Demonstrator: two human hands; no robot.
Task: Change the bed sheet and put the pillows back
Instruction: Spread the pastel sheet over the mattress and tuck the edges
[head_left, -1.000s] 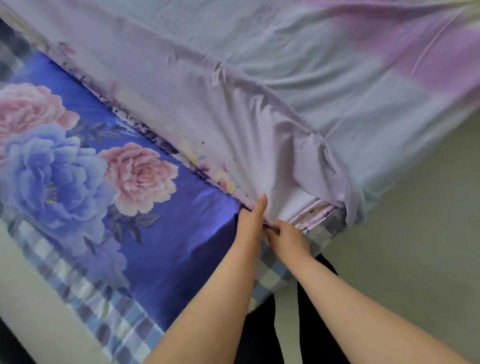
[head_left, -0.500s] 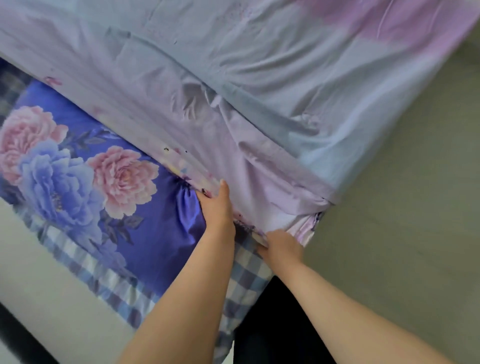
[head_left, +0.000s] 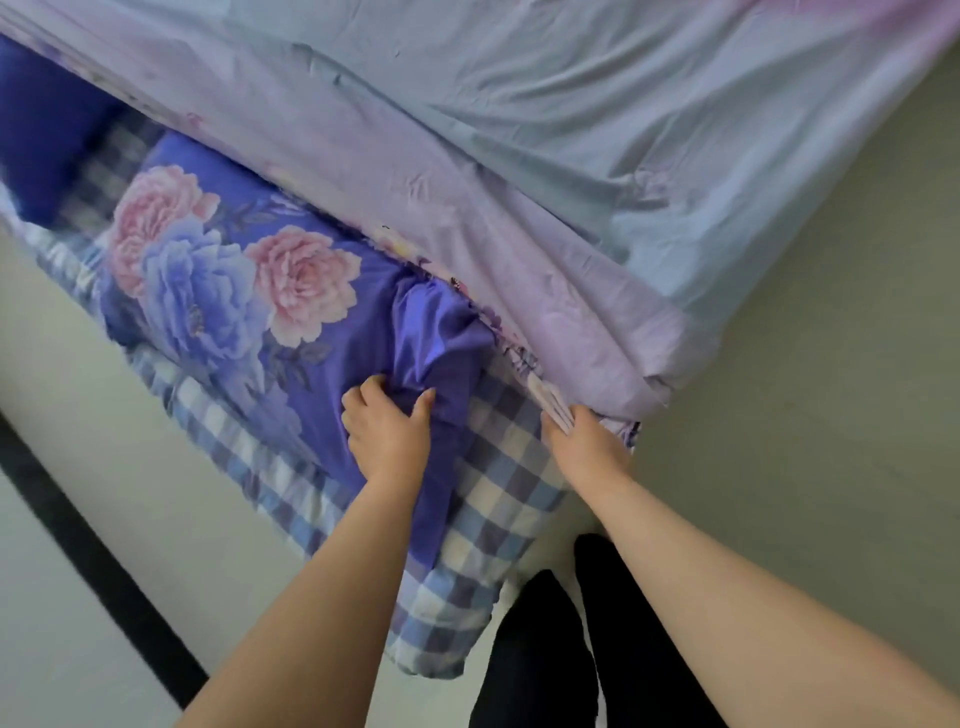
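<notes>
Bed corner, seen from above by a person standing at it.

Lilac sheet: pale lilac-and-blue cloth, creased, spread over the top of the bed; its folded edge runs diagonally from upper left down to the corner at lower right, where it ends in a thick fold just above the right hand.

Floral sheet: glossy blue-violet fabric printed with pink and blue peonies, lying below the lilac sheet's edge along the bed's side. A fold of it is bunched up at the left hand.

Checked bedding: blue, white and grey check, underneath the floral sheet, exposed along the lower edge and at the corner, where it hangs down beside the legs.

Left hand: on the floral sheet, fingers curled and thumb opposed, clamped on the gathered fold of that fabric.

Right hand: at the bed corner, against the edge of the lilac sheet where a strip of printed trim shows. Its fingers go under the cloth and are hidden; whether they grip or only press cannot be told.

Legs: in black, at the bottom of the view, just beside the hanging checked corner.

Floor: pale grey-green, to the right of the bed.

Dark blue cushion or pillow: upper left, partly under the lilac sheet's edge; blurred, kind uncertain.
</notes>
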